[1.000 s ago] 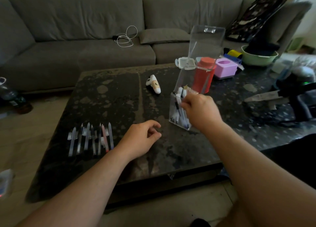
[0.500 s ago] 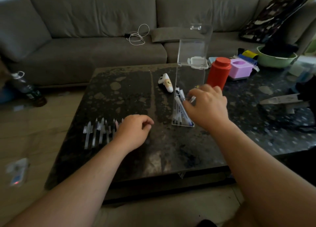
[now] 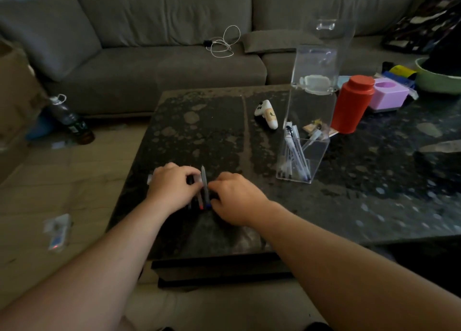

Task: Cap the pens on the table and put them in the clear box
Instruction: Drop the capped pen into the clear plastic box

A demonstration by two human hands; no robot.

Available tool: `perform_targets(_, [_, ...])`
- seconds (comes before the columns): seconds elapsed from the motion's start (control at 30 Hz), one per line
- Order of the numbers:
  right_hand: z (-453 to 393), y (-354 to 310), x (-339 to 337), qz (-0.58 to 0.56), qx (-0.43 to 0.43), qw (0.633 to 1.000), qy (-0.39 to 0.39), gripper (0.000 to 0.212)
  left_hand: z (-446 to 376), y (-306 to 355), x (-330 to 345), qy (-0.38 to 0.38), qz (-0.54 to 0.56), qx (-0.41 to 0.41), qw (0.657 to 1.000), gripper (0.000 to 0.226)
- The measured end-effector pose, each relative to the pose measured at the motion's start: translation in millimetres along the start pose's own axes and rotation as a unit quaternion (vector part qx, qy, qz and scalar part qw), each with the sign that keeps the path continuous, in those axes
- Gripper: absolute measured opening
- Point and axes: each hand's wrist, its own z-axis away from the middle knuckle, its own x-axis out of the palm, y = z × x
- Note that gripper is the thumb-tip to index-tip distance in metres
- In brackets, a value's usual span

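Pens (image 3: 205,188) lie lengthwise between both hands, left hand (image 3: 172,187) and right hand (image 3: 235,197) curled onto them, grip unclear.

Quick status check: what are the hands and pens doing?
Both hands, left and right, on loose pens. Clear box open, holding several. Nothing blocking.

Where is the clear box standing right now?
In the head view the clear box stands upright on the dark table, right of both hands, its lid open, with the red canister just behind it.
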Motion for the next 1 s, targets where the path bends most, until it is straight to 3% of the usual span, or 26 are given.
perform_targets(0.13, [-9.2,0.6,8.8,0.001,0.006,1.0,-0.015,0.043,0.5,3.6,-0.6,-0.013,-0.015,0.017,1.0,0.034])
perform_targets(0.33, [-12.0,2.6,0.0,-0.02,0.009,0.998,-0.06,0.035,-1.9,9.1,0.2,-0.017,-0.025,0.014,0.999,0.04])
perform_targets(0.5, [-18.2,8.7,-10.2,0.031,0.124,0.992,-0.003,0.023,0.4,10.9,4.1,0.041,-0.04,0.074,0.996,0.035])
perform_targets(0.63, [-9.9,24.1,-36.8,-0.007,0.197,0.979,-0.053,0.023,0.9,12.5,4.6,0.042,-0.067,0.101,0.992,0.032])
perform_targets(0.77, [-2.8,33.7,-44.6,-0.032,0.22,0.971,-0.092,0.044,1.1,11.9,2.9,0.045,-0.083,0.117,0.989,0.025])
perform_targets(1.0, [0.9,45.1,-40.4,-0.089,0.229,0.966,-0.086,0.04,2.1,15.3,4.8,0.042,-0.071,0.097,0.992,0.023])
